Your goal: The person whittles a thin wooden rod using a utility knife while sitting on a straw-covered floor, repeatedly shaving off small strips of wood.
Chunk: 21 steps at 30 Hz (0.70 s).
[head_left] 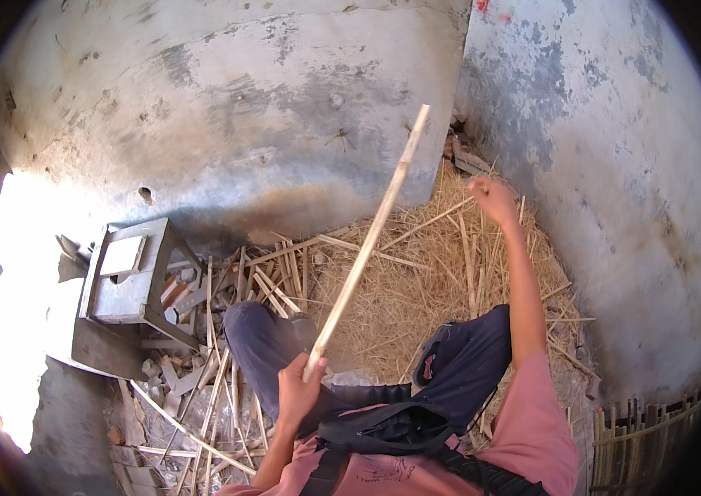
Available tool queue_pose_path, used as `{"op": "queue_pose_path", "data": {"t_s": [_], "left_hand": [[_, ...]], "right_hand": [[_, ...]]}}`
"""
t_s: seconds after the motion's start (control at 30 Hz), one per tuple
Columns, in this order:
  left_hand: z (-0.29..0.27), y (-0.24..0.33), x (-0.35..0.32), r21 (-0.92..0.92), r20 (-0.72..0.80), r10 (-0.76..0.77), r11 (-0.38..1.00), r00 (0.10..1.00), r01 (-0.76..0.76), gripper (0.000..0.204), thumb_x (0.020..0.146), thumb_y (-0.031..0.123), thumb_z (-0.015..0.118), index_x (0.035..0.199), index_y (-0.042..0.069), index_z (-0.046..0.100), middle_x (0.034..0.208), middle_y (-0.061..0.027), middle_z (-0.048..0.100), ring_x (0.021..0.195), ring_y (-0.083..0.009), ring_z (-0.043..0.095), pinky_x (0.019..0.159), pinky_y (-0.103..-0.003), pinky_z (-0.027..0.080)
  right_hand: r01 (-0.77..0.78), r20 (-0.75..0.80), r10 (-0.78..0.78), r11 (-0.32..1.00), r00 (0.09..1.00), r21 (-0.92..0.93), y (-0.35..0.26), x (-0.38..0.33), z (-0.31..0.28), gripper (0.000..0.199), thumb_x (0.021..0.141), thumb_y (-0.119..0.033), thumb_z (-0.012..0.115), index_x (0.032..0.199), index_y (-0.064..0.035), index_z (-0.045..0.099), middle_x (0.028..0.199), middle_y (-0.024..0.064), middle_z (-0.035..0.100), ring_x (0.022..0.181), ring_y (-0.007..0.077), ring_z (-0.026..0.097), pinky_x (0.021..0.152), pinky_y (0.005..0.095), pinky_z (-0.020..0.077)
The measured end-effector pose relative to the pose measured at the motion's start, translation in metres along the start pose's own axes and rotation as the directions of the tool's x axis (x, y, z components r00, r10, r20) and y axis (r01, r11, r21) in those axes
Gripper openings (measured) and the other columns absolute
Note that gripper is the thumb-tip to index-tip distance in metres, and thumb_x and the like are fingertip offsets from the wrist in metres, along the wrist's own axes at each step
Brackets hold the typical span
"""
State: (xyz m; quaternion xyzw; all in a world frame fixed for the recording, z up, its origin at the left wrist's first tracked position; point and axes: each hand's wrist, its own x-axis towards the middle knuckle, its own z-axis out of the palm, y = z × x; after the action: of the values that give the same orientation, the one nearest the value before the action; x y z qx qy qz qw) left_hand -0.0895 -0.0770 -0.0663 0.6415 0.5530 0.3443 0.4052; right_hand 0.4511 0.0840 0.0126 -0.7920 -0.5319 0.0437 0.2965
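My left hand (297, 390) is wrapped round the lower end of a long pale bamboo strip (364, 252) near my left knee. The strip slants up and to the right in front of the wall, with a joint showing near its upper end. My right arm reaches out ahead on the right, apart from the strip. At its end my right hand (493, 201) is closed with curled fingers, over the heap of fine bamboo shavings (400, 306). Whether anything small is in those fingers is hidden.
A metal stool (131, 285) lies tipped over at the left, beside a bright opening. Bricks, rubble and loose bamboo strips (216, 388) cover the floor by my left leg. Walls rise ahead and to the right. A slatted bamboo panel (644, 442) stands at the lower right.
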Motion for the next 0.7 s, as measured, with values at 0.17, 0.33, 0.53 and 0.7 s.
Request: {"op": "queue_pose_path", "data": {"t_s": [0.17, 0.33, 0.53, 0.7], "left_hand": [[0.007, -0.017, 0.015, -0.180, -0.020, 0.005, 0.984, 1.000, -0.009, 0.041, 0.104, 0.031, 0.070, 0.084, -0.004, 0.062, 0.063, -0.0038, 0.049, 0.064, -0.0094, 0.043, 0.056, -0.035, 0.039], [0.013, -0.003, 0.043, -0.252, 0.090, -0.012, 0.967, 0.996, 0.035, 0.037, 0.105, 0.031, 0.068, 0.089, -0.002, 0.064, 0.066, -0.0022, 0.055, 0.063, -0.0085, 0.049, 0.056, -0.032, 0.040], [0.026, 0.035, 0.080, -0.320, 0.196, 0.088, 0.947, 0.977, -0.021, 0.033, 0.108, 0.033, 0.063, 0.097, 0.002, 0.065, 0.068, 0.0034, 0.054, 0.059, -0.0049, 0.047, 0.053, -0.027, 0.037], [0.053, 0.069, 0.097, -0.390, 0.304, 0.118, 0.921, 0.945, 0.010, 0.029, 0.113, 0.033, 0.054, 0.106, 0.006, 0.059, 0.068, 0.0042, 0.049, 0.050, -0.0037, 0.042, 0.045, -0.024, 0.035]], "right_hand": [[0.179, 0.527, -0.072, 0.972, 0.847, -0.155, 0.011, -0.038, 0.069, 0.058, 0.094, -0.053, 0.074, 0.127, -0.0051, 0.074, 0.121, 0.0196, 0.075, 0.115, 0.0342, 0.071, 0.100, 0.0463, 0.0548], [0.334, 0.585, -0.308, 0.940, 0.751, 0.067, -0.038, -0.049, 0.090, 0.063, 0.096, -0.052, 0.073, 0.135, -0.0029, 0.068, 0.120, 0.0198, 0.075, 0.112, 0.0348, 0.071, 0.097, 0.0471, 0.0545], [0.054, 0.307, -0.240, 0.858, 0.921, 0.511, -0.107, -0.050, 0.059, 0.051, 0.103, -0.046, 0.067, 0.130, -0.0028, 0.066, 0.100, 0.0092, 0.074, 0.067, 0.0146, 0.057, 0.062, 0.0329, 0.0462], [-0.176, 0.298, -0.231, 0.436, 0.926, 0.883, -0.151, -0.074, 0.033, 0.037, 0.107, -0.038, 0.066, 0.121, -0.0038, 0.067, 0.077, -0.0043, 0.059, 0.047, 0.0008, 0.034, 0.043, 0.0218, 0.0245]]}}
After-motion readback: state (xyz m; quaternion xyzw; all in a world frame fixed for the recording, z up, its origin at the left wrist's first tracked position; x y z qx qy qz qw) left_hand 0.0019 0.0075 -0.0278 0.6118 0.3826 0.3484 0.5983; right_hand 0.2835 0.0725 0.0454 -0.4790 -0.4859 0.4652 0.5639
